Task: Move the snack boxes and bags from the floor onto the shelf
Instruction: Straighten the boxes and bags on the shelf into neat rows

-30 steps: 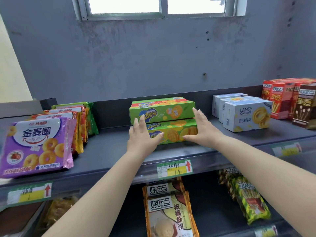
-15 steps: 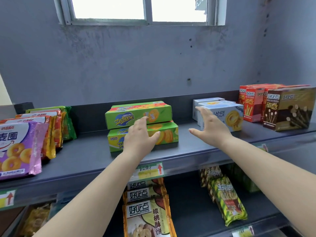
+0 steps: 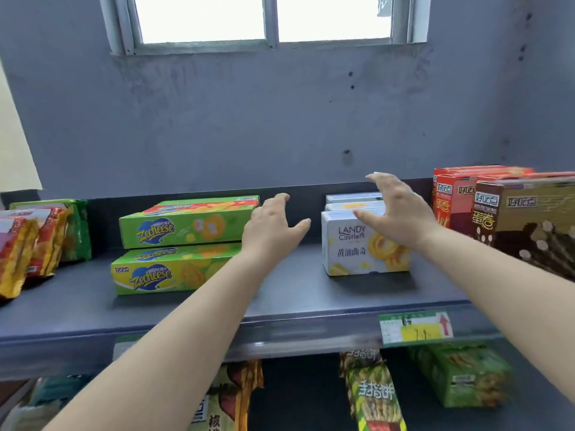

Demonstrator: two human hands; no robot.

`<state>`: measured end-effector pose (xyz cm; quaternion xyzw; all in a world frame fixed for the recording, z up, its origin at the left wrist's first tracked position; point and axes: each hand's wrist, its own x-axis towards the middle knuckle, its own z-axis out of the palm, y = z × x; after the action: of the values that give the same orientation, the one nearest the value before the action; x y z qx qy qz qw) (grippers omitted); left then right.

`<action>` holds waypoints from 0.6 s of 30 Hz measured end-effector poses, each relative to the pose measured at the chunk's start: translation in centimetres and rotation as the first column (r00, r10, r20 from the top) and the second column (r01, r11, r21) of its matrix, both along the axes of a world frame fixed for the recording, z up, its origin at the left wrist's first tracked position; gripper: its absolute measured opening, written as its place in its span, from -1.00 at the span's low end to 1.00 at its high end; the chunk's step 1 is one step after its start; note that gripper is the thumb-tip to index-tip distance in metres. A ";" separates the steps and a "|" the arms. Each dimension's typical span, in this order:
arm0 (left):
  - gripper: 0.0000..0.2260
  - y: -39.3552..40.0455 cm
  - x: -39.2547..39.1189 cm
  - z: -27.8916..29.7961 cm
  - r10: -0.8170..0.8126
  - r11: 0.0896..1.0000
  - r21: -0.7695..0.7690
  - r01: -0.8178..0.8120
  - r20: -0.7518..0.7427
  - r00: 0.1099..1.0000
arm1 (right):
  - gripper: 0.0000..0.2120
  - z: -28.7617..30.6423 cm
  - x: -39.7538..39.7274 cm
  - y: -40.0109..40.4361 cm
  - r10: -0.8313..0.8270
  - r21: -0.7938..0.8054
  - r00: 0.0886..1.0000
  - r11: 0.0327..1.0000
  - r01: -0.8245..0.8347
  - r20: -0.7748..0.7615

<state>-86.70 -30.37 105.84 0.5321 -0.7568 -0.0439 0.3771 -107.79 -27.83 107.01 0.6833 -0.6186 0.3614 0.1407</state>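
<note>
Two green Zecheese boxes (image 3: 183,244) lie stacked on the dark grey shelf (image 3: 280,300), left of centre. My left hand (image 3: 272,231) hovers just right of that stack with fingers spread, holding nothing. White Landy Castle boxes (image 3: 357,250) stand in a row front to back at centre right. My right hand (image 3: 395,213) is above and in front of those white boxes, fingers spread and relaxed, gripping nothing.
Red and brown stick-biscuit boxes (image 3: 497,209) stand at the shelf's right end. Orange and green snack bags (image 3: 40,241) lean at the left end. A lower shelf holds more bags (image 3: 373,396). A grey wall and a window (image 3: 264,20) are behind.
Both hands have let go of the green box stack and moved right. My right hand has risen over the white boxes. The view has swung right.
</note>
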 end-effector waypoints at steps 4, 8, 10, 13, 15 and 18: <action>-0.44 -1.3 -3.4 0.3 -0.007 0.997 0.076 0.015 -0.099 0.995 | -0.37 0.2 -3.8 -1.1 0.013 0.052 0.999 0.999 -0.016 0.049; -0.42 -2.7 -6.7 -0.1 -0.053 0.953 0.271 0.139 -0.302 0.952 | -0.42 -0.1 -6.3 -2.6 0.038 0.161 0.970 0.984 -0.079 0.240; -0.42 -3.4 -8.3 -0.3 -0.031 0.925 0.340 0.171 -0.383 0.923 | -0.43 -0.5 -7.0 -3.4 0.057 0.192 0.920 0.971 -0.141 0.388; -0.40 -4.4 -10.2 -0.6 0.017 0.900 0.387 0.203 -0.495 0.869 | -0.45 -1.1 -7.5 -4.6 0.054 0.227 0.817 0.948 -0.222 0.574; -0.39 -4.7 -10.9 -0.8 0.038 0.884 0.401 0.242 -0.578 0.815 | -0.48 -1.4 -7.6 -5.2 0.060 0.218 0.743 0.937 -0.271 0.667; -0.36 -4.6 -11.8 -1.1 0.036 0.870 0.406 0.280 -0.618 0.786 | -0.61 -1.8 -8.2 -5.9 0.095 0.143 0.609 0.933 -0.331 0.787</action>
<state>-98.45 -34.99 104.79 0.5135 -0.5942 -0.4220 0.4529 -115.99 -33.75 105.16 0.5456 -0.5760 0.5424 -0.2764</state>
